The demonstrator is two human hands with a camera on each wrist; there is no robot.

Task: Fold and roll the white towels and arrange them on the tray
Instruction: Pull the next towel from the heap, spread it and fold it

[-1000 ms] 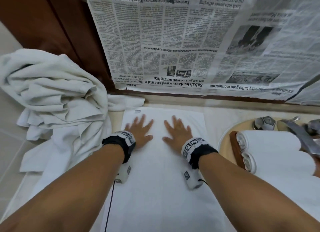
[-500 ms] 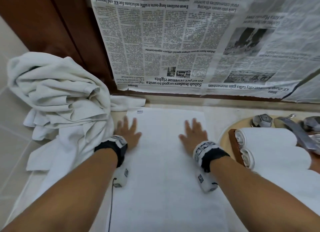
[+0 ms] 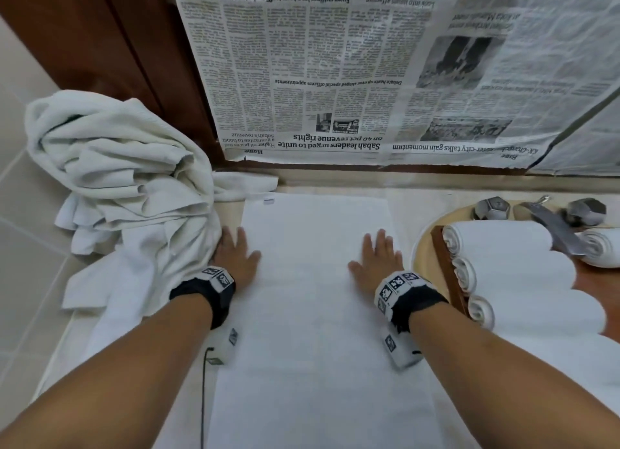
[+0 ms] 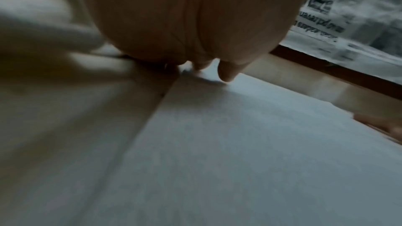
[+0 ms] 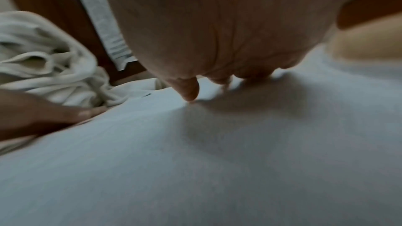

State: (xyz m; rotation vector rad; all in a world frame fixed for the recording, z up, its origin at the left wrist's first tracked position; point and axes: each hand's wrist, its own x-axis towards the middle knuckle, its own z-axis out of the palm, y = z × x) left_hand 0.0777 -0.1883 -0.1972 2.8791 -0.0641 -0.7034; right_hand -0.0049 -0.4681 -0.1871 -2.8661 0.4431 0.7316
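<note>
Both hands are flat, fingers straight, pressing the towel laid out mid-frame: left hand on its left edge, right hand on its right. Three rolls already sit on the tray at right. My guess is the pile at left, touching the left hand, could snag or get dragged in. The towel's near end is cut off, and the wrist views are blurry.

The newspaper hanging upside down before me, upper centre of the frame, reads "Sabah leaders urged to unite" and "Home".
</note>
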